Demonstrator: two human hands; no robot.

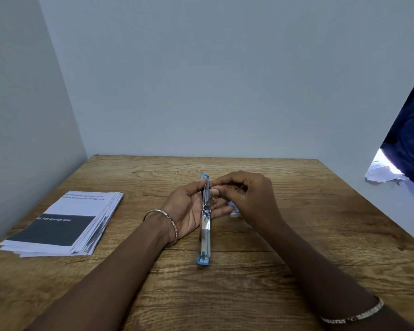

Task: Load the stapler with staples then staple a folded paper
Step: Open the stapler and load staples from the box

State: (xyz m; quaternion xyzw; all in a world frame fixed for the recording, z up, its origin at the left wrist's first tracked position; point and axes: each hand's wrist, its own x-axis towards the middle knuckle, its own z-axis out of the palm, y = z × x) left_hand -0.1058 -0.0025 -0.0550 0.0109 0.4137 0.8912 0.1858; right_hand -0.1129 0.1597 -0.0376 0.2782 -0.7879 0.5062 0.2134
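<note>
A blue and silver stapler [205, 237] lies swung fully open along the middle of the wooden table [249, 278], one blue end near me, the other far. My left hand [189, 209] cups its far half from the left, thumb on the rail. My right hand [246, 194] hovers just right of the rail with its fingertips pinched together; whatever they hold is too small to make out. A small pale staple box [234, 210] peeks out under my right hand. A stack of folded printed papers [65, 223] rests at the left.
Grey walls close in the table at the back and left. Past the table's right edge hang dark blue fabric [409, 139] and some crumpled white paper [382, 173]. Bare wood lies in front of the stapler.
</note>
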